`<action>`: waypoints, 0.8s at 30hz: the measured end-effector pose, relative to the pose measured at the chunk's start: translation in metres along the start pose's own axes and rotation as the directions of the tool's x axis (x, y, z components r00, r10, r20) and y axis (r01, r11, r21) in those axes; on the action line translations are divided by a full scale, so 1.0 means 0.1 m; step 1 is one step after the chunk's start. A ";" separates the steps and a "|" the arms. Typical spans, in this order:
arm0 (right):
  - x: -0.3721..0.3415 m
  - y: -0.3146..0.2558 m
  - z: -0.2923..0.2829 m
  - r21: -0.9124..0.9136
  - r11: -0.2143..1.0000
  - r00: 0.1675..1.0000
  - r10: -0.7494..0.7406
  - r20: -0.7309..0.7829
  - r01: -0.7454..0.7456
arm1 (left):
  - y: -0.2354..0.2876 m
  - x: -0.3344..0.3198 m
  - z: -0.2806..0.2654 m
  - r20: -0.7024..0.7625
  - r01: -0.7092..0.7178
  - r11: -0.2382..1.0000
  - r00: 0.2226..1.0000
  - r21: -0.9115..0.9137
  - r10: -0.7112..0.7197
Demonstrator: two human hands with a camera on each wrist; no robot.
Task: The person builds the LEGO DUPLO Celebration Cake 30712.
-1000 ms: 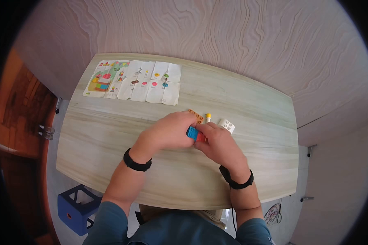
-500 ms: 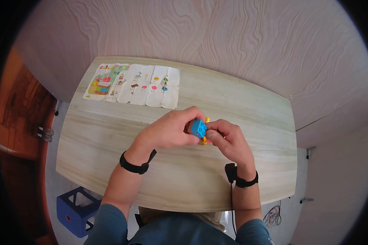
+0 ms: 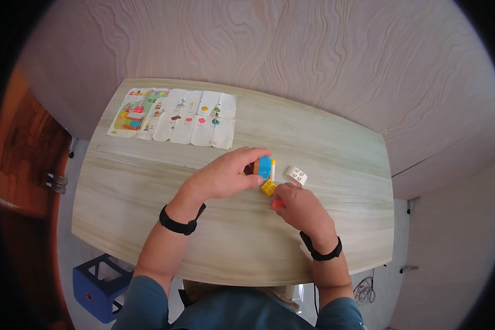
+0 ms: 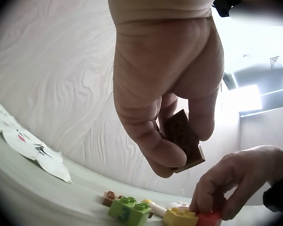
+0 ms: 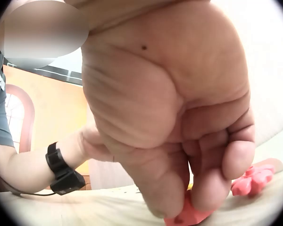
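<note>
My left hand grips a stack of toy bricks between thumb and fingers, with a blue brick at its right end. From below, the left wrist view shows a brown brick of that stack, raised above the table. My right hand pinches a red brick low at the tabletop. Beside it sits a yellow brick, studs up. A white candle piece with a yellow tip is just right of the blue brick in the head view.
A white brick lies beyond my right hand. A green brick and a small brown brick are on the table under my left hand. A coral flower piece lies near my right fingers. An instruction sheet is spread at the back left.
My hands were close together at the bricks and have drawn apart. The right hand has moved toward me with the red brick; the left still holds its stack. The yellow and white bricks now show.
</note>
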State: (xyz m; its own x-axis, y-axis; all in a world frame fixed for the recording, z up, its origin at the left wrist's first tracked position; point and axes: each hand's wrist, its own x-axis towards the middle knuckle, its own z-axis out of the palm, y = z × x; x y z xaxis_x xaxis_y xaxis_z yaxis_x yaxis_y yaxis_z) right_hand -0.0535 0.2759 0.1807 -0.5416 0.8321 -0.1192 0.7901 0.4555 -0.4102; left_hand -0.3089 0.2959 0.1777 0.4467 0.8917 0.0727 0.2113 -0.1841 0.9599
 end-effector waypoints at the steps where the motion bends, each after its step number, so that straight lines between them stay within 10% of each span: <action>1: 0.01 -0.05 0.02 -0.007 0.999 0.999 0.041 -0.004 -0.041 | -0.03 0.01 0.01 -0.008 -0.037 0.999 0.999 0.036 0.037; 8: -0.05 -0.11 -0.26 0.099 0.995 0.987 0.016 -0.158 0.000 | 0.06 0.01 0.06 0.048 0.073 0.994 0.996 -0.082 -0.069; 10: -0.04 -0.16 -0.29 0.717 0.696 0.976 0.123 -0.179 0.044 | 0.14 0.02 0.12 0.069 0.075 0.993 0.995 -0.087 -0.070; 17: 0.06 -0.07 -0.18 0.641 0.749 0.967 -0.002 -0.254 0.169 | 0.18 0.03 0.20 0.115 0.055 0.979 0.993 -0.197 -0.033; 21: 0.00 0.07 -0.24 0.804 0.570 0.978 0.007 -0.211 0.169 | 0.15 0.01 0.18 0.182 0.037 0.955 0.983 -0.294 0.018; 22: -0.04 0.12 -0.31 0.892 0.433 0.987 0.028 -0.159 0.132 | 0.14 -0.01 0.13 0.238 0.074 0.985 0.971 -0.154 -0.036; 24: -0.21 0.27 -0.60 0.849 0.528 0.998 0.045 -0.044 0.014 | 0.12 0.01 0.11 0.290 0.091 0.996 0.953 -0.016 -0.083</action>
State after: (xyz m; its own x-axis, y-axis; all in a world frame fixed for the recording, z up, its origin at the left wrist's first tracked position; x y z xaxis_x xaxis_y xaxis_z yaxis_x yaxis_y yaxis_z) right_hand -0.0034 0.2901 0.2263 -0.4924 0.8649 -0.0971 0.1656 -0.0165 -0.9861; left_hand -0.2965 0.2899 0.1860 0.6608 0.7453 -0.0887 0.2372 -0.0953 0.9668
